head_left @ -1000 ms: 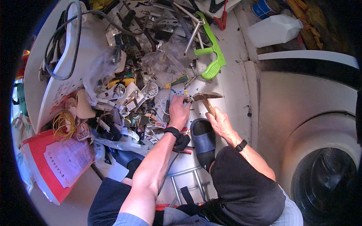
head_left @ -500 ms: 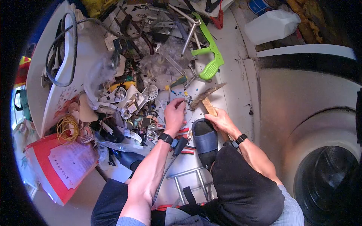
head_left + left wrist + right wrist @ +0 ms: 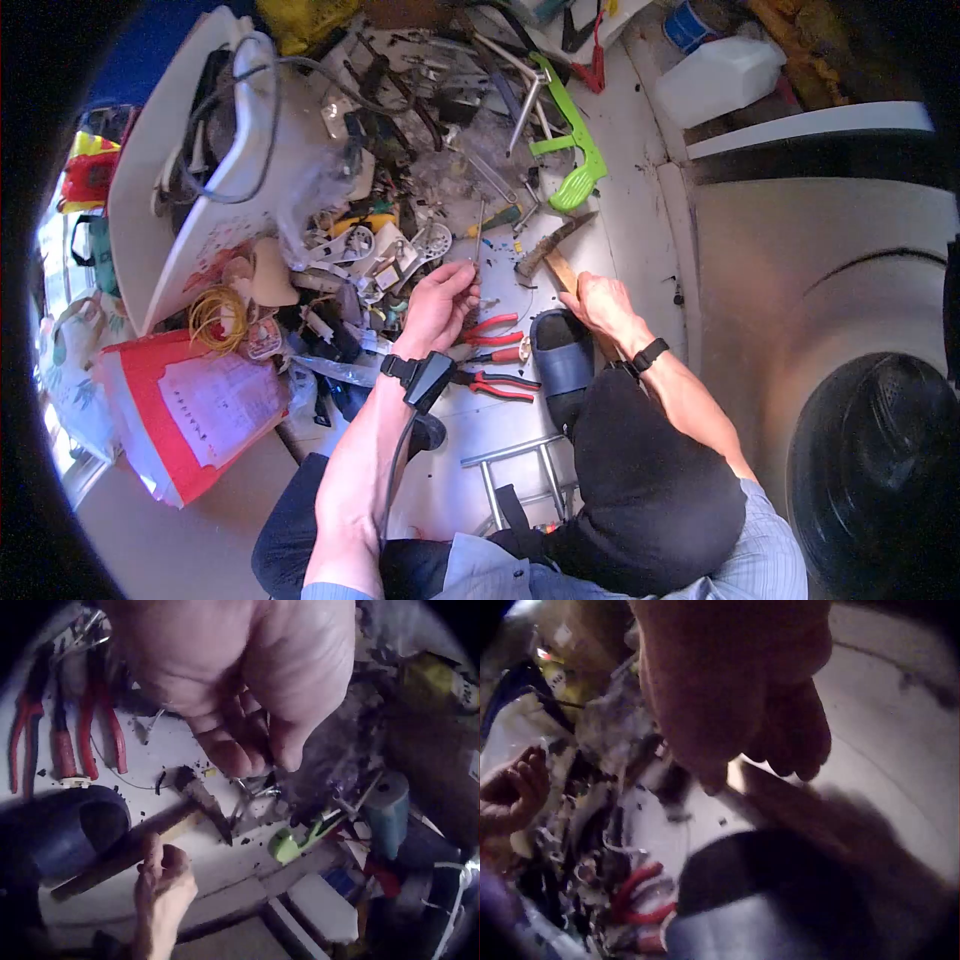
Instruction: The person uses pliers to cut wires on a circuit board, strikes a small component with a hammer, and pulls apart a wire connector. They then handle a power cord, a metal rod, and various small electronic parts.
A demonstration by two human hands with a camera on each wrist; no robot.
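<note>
My right hand [image 3: 607, 305] grips the wooden handle of a hammer [image 3: 562, 272], its rusty head low over the white floor panel. The hammer [image 3: 180, 814] also shows in the left wrist view. To its left, my left hand [image 3: 440, 302] is raised with curled fingers, thumb and fingertips together, pinching a small dark piece whose kind I cannot tell. In the left wrist view the fingertips [image 3: 240, 761] overlap the floor beyond the hammer head. Red-handled pliers [image 3: 505, 385] lie below the left hand. A blue slipper [image 3: 562, 355] stands beside the hammer handle.
Loose parts, plastic bags and tools heap up at the left and back. A green-handled saw frame [image 3: 575, 150] lies beyond the hammer. A white jug [image 3: 720, 80] is at the back right, a washing machine [image 3: 780, 260] along the right, and a red paper bag [image 3: 190, 410] at the left.
My left hand has lifted from beside the hammer head and drawn back to the left, uncovering the red-handled pliers. The hammer head has turned slightly; my right hand keeps its grip.
</note>
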